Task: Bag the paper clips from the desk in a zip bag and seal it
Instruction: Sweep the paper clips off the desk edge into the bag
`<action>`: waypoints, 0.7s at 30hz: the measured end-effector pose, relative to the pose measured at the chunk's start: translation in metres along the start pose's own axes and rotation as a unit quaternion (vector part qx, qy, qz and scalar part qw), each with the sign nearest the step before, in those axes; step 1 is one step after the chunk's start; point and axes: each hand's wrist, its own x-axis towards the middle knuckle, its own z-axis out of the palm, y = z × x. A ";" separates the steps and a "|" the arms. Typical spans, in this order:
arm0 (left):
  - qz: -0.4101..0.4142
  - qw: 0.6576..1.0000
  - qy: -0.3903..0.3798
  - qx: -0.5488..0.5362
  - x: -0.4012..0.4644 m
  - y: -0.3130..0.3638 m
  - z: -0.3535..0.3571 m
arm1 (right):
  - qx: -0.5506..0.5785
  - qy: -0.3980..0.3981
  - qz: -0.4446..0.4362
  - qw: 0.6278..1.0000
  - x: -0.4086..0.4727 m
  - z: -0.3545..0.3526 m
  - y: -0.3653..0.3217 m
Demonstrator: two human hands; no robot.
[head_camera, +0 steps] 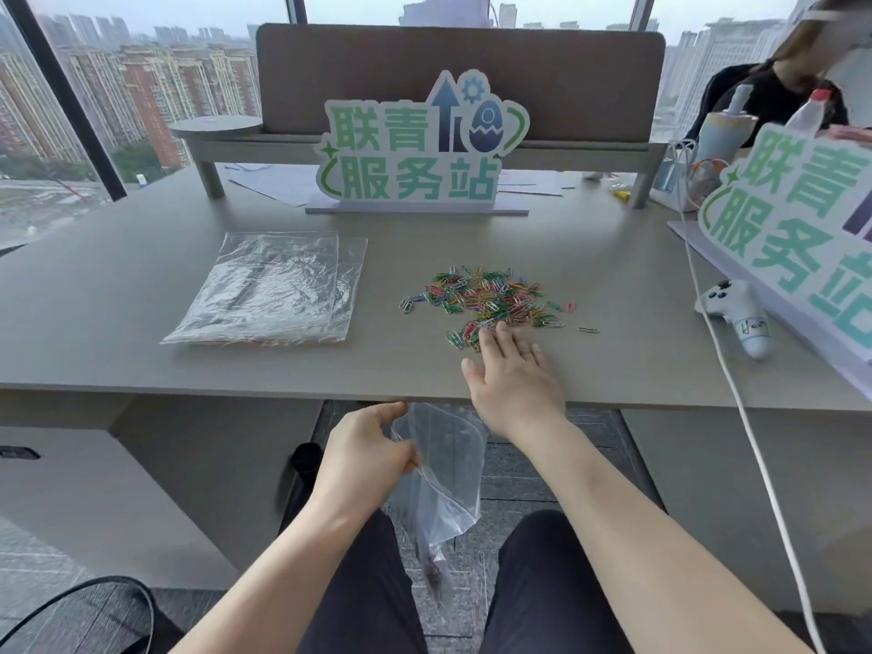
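Observation:
A loose pile of coloured paper clips [490, 299] lies on the grey desk [141, 351], right of centre. My right hand [512, 380] rests flat on the desk near its front edge, fingers spread, fingertips touching the nearest clips. Below the desk edge, over my lap, my left hand [365, 448] pinches the open mouth of a clear zip bag [448, 479], which hangs down with a few dark items showing at its bottom.
A stack of clear zip bags [273, 290] lies on the desk to the left. A green-lettered sign [420, 148] stands behind the clips, another sign [802, 228] at right. A white game controller [736, 313] and a white cable [736, 394] lie at right. A person sits at far right.

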 end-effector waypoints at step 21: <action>-0.011 1.000 -0.007 -0.019 -0.003 0.002 -0.002 | 0.051 -0.025 -0.086 0.995 0.000 -0.001 -0.016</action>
